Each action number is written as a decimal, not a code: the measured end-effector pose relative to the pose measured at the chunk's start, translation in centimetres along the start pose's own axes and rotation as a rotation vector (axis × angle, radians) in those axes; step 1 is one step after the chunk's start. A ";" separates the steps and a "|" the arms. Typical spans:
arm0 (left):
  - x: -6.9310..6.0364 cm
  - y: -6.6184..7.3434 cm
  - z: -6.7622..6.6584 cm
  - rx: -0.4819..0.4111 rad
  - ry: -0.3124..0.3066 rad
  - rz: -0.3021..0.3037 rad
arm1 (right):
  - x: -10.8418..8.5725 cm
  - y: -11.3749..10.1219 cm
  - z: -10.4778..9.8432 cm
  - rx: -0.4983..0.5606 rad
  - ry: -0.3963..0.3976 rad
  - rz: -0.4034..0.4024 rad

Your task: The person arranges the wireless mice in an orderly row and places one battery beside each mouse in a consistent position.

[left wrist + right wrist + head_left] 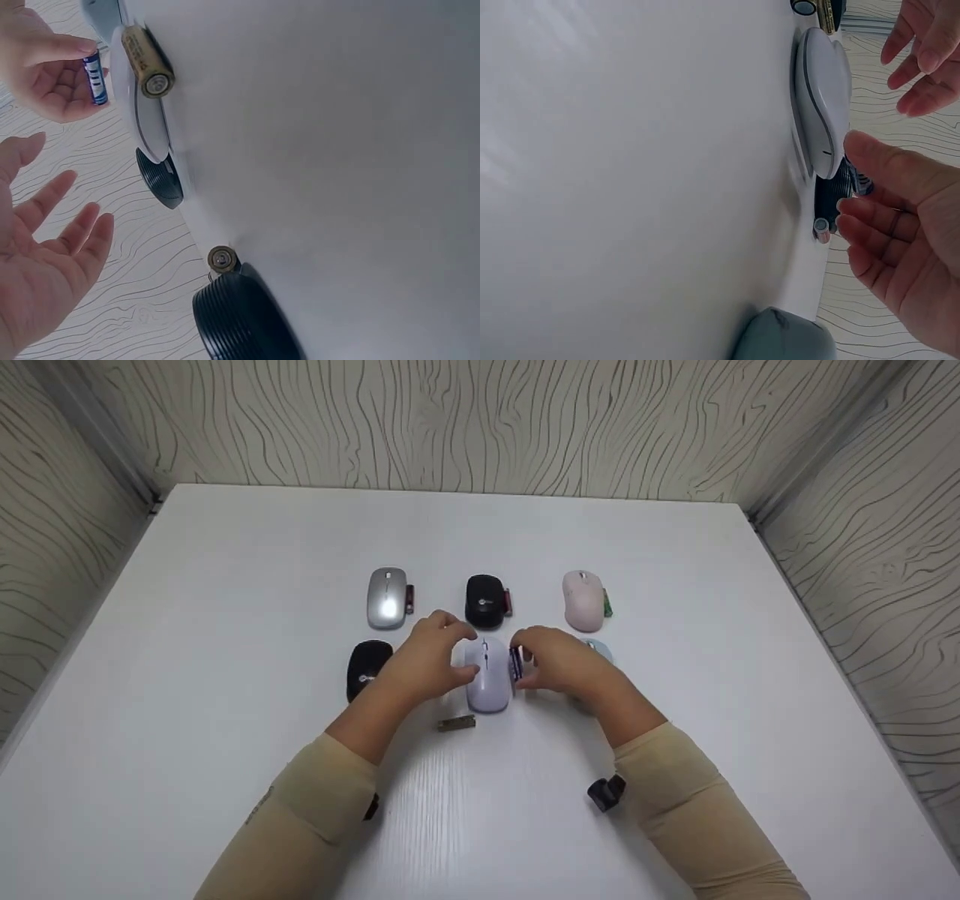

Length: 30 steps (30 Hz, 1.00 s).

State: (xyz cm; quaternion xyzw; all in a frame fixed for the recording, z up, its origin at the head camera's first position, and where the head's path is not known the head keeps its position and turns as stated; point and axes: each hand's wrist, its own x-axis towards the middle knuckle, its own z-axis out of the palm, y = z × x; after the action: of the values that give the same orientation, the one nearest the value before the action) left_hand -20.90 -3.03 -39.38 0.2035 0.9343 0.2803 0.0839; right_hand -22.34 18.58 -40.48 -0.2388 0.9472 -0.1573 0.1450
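A pale lavender computer mouse (488,679) lies on the white table between my two hands. My right hand (553,658) pinches a blue battery (95,77) between thumb and fingers, just right of that mouse; in the right wrist view the fingers hide most of it. My left hand (429,658) holds nothing, its fingers spread and relaxed beside the mouse's left edge; whether the thumb touches the mouse I cannot tell. A brown-gold battery (457,723) lies on the table just below the mouse.
Behind stand a silver mouse (387,598), a black mouse (485,601) and a pink mouse (583,601), each with a battery at its right. Another black mouse (367,666) is partly behind my left arm; a light blue mouse (600,648) is mostly hidden by my right.
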 end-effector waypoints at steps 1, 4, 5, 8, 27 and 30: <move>0.0 0.0 0.0 0.000 -0.004 -0.001 | 0.1 -0.1 0.1 -0.011 -0.006 0.010; -0.1 0.0 0.1 -0.006 0.000 0.001 | 0.4 -0.3 0.5 -0.036 -0.026 0.045; -0.1 0.0 0.1 -0.006 0.002 0.002 | 0.5 -0.3 0.6 -0.044 -0.029 0.052; -0.1 0.1 0.1 -0.001 0.006 0.000 | 0.8 -0.3 0.9 -0.054 -0.034 0.065; -0.2 0.3 0.5 0.016 -0.007 0.025 | 1.1 -0.3 1.5 -0.062 -0.036 0.101; -0.3 0.4 0.4 0.017 -0.013 0.018 | 1.1 -0.3 1.5 -0.067 -0.028 0.079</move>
State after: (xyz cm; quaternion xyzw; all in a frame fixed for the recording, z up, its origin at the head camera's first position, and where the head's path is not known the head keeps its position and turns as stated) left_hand -20.42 -2.68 -39.51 0.2145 0.9342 0.2720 0.0855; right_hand -22.60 17.47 -41.93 -0.2081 0.9585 -0.1164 0.1562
